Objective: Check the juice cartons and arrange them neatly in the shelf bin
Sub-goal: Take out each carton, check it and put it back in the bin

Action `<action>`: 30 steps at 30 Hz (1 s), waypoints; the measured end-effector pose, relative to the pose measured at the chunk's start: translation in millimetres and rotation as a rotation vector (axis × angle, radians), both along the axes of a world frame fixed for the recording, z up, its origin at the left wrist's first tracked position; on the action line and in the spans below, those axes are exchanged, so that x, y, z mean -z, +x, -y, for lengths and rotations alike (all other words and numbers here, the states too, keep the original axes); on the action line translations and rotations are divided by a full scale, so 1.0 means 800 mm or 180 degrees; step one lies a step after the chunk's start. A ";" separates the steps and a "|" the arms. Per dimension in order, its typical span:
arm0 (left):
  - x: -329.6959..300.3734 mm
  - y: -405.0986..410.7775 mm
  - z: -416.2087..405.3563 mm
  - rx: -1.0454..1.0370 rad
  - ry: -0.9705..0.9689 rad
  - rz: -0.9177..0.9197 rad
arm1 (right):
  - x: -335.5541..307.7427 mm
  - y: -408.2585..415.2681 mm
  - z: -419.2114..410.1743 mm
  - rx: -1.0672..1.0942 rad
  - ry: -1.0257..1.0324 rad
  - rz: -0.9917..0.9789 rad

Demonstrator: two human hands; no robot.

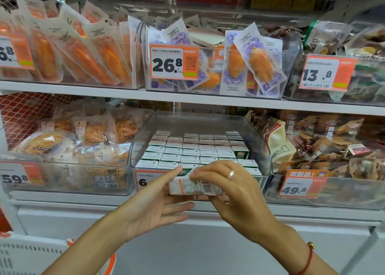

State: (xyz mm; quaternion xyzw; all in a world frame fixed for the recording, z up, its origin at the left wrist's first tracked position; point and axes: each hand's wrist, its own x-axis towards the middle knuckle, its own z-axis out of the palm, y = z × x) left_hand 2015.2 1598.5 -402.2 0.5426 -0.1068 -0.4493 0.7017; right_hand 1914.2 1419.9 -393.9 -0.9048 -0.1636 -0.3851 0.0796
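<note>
A small white juice carton with a barcode and an orange stripe (194,188) is held lying on its side in front of the clear plastic shelf bin (264,149), just before the bin's front wall. The right hand (235,191), wearing a plain ring, curls its fingers over the carton's top edge while the thumb sits beneath, so its grip is closed round the carton. The left hand (158,203) has a loose, mostly straight grip: the forefinger lies stretched along the carton's upper left corner, and the other fingers reach out flat under its base, supporting rather than clasping.

Inside the bin, rows of white-topped juice cartons with green sides (193,151) stand upright, packed closely side by side; the back of the bin is bare. An orange and white price tag (143,181) hangs on the bin's front, partly hidden by the left hand.

On the shelf above, a clear bin of purple-and-white snack packets (256,66) carries a tag reading 26.8 (174,61).
</note>
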 end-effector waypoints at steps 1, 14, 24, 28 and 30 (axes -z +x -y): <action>0.000 0.000 0.001 -0.0037 -0.0005 -0.0051 | -0.002 -0.001 0.002 0.0031 -0.0126 0.0088; -0.045 0.021 0.095 -0.0942 -0.0545 0.0703 | -0.006 -0.003 0.135 0.1838 0.0066 -0.0151; -0.032 0.061 0.224 -0.0845 0.0745 0.3173 | 0.065 0.015 0.185 0.2032 0.0126 0.0783; -0.047 0.081 0.231 0.0014 0.0944 0.4086 | 0.075 0.027 0.190 0.1986 0.0127 0.1015; -0.057 0.087 0.239 0.0329 0.1328 0.4564 | 0.079 0.031 0.192 0.1994 0.0150 0.1067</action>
